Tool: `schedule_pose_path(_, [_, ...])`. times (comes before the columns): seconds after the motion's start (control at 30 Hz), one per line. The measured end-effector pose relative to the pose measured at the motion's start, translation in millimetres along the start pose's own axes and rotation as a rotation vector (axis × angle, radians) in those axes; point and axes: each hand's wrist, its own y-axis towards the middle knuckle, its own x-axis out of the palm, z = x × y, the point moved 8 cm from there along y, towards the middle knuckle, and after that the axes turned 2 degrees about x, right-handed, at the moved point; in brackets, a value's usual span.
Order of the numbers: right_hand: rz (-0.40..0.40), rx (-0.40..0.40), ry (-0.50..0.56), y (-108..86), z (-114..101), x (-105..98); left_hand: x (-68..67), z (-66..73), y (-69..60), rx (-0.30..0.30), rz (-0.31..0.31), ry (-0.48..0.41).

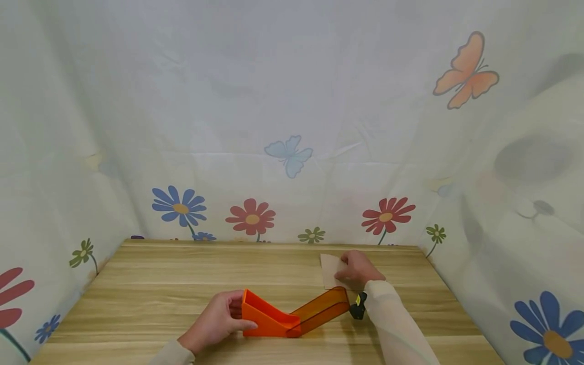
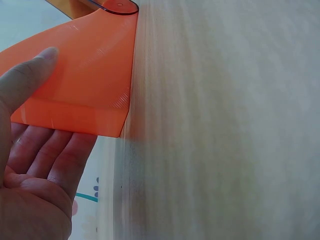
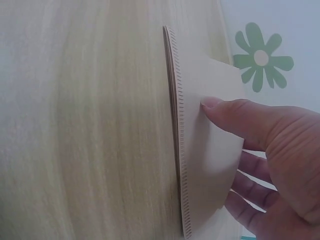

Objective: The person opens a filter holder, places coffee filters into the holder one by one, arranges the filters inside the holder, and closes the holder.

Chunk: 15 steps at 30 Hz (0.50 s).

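My left hand (image 1: 214,320) grips the tall end of an orange plastic holder (image 1: 264,320), thumb on the near side and fingers behind. The holder sits on the table with its see-through amber lid (image 1: 321,310) swung out to the right. Farther back, my right hand (image 1: 360,268) pinches a thin stack of tan paper coffee filters (image 1: 330,268). In the right wrist view, the thumb lies on the top face of the filters (image 3: 200,155), whose crimped edge faces away from the palm; the other fingers are partly hidden at the opposite edge.
The wood-grain table (image 1: 191,268) reaches back to a white curtain (image 1: 292,76) printed with flowers and butterflies, which also closes in both sides. A small black device (image 1: 358,306) with a yellow label sits at my right wrist, close to the lid's end.
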Motion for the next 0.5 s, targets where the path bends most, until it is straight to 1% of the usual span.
schedule_pose_path(0.1, [0.015,-0.012,-0.010,0.4,-2.2,-1.6,-0.2,-0.4,-0.2,-0.001,0.000,-0.003])
schedule_pose_path(0.2, [0.019,0.002,-0.009,0.1,-1.4,-2.4,0.0,-0.5,-0.3,-0.004,0.001,-0.005])
schedule_pose_path(0.3, [0.010,0.021,0.004,-0.5,0.1,-2.1,0.3,-0.7,-0.4,-0.007,0.000,-0.011])
schedule_pose_path(0.5, [0.005,0.024,0.029,-0.1,0.2,-2.3,0.4,-2.2,0.0,-0.005,-0.001,-0.019])
